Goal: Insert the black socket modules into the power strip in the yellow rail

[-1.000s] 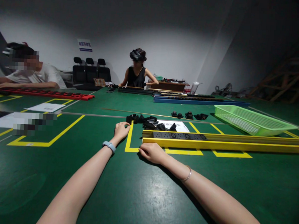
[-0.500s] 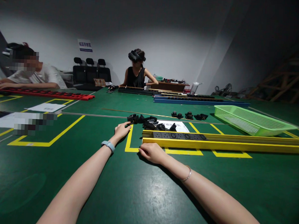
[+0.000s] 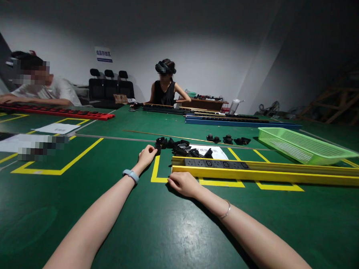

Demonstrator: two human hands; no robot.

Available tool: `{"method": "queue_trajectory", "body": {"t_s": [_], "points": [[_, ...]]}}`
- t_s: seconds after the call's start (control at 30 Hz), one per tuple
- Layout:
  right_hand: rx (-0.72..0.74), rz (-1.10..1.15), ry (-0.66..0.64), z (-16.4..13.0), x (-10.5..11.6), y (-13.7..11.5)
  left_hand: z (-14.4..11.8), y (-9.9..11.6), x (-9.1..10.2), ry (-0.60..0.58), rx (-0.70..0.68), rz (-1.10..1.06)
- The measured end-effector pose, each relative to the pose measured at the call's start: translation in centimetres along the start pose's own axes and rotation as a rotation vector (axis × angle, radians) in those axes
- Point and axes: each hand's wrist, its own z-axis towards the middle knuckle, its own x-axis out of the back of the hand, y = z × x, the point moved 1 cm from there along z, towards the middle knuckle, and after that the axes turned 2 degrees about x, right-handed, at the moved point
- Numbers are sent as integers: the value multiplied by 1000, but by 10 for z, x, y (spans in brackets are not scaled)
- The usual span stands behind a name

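My left hand [image 3: 146,156] has its fingertips pinched at a small black socket module [image 3: 158,148] on the left edge of a pile of black modules [image 3: 181,146]. Curled closed, my right hand [image 3: 183,183] rests on the table against the near left end of a yellow rail [image 3: 267,176]. Its inner fingers are hidden, and whatever they hold cannot be made out. Several black sockets [image 3: 214,163] sit in a row inside the rail's channel at that end.
A green plastic basket [image 3: 305,147] stands right, behind the rail. More black modules [image 3: 227,139] and a thin brass-coloured strip [image 3: 155,134] lie mid-table. Papers [image 3: 58,128] are at left. One co-worker [image 3: 57,90] leans over a red rail [image 3: 87,114]; another [image 3: 165,91] sits across the table.
My left fingers, stretched toward the pile before, have drawn in to a pinch at its left-hand module. My right hand has stayed at the rail's end. The view has shifted slightly.
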Motion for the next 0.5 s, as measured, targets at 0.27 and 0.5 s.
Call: {"method": "queue_trajectory", "body": {"t_s": [0.27, 0.5], "points": [[0, 4, -8, 0, -1, 1, -3, 0, -2, -5, -13, -15], [13, 4, 3, 0, -2, 2, -5, 4, 2, -15, -41, 9]]}}
